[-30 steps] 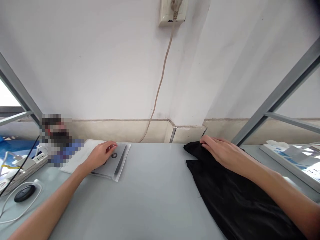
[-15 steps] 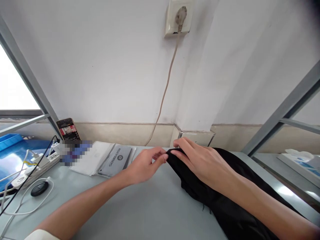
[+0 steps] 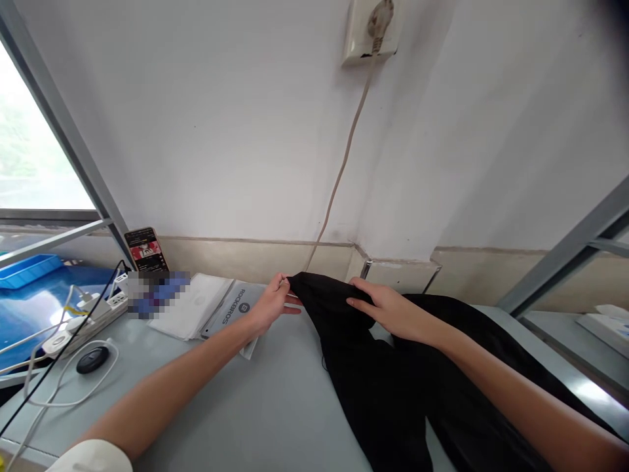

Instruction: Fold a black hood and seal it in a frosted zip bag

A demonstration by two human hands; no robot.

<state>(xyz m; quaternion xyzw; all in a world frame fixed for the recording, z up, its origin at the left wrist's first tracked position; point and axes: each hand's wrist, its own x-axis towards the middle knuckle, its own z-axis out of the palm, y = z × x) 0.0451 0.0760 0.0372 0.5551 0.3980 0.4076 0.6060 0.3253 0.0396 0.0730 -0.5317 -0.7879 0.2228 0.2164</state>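
left hand [image 3: 269,307] | pinches corner of black garment [image 3: 393,387] | right hand [image 3: 388,309] flat, pressing fabric | best pull corner taut, smoothing along grey table [image 3: 255,413]

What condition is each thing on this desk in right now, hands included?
Left hand: pinching the tip of the black garment.
Right hand: resting flat on the garment.
Black garment: spread across the table, creased.
Grey packet: lying flat, partly under the left hand.
Phone: propped upright, screen lit.
Wall plug: plugged into its socket.
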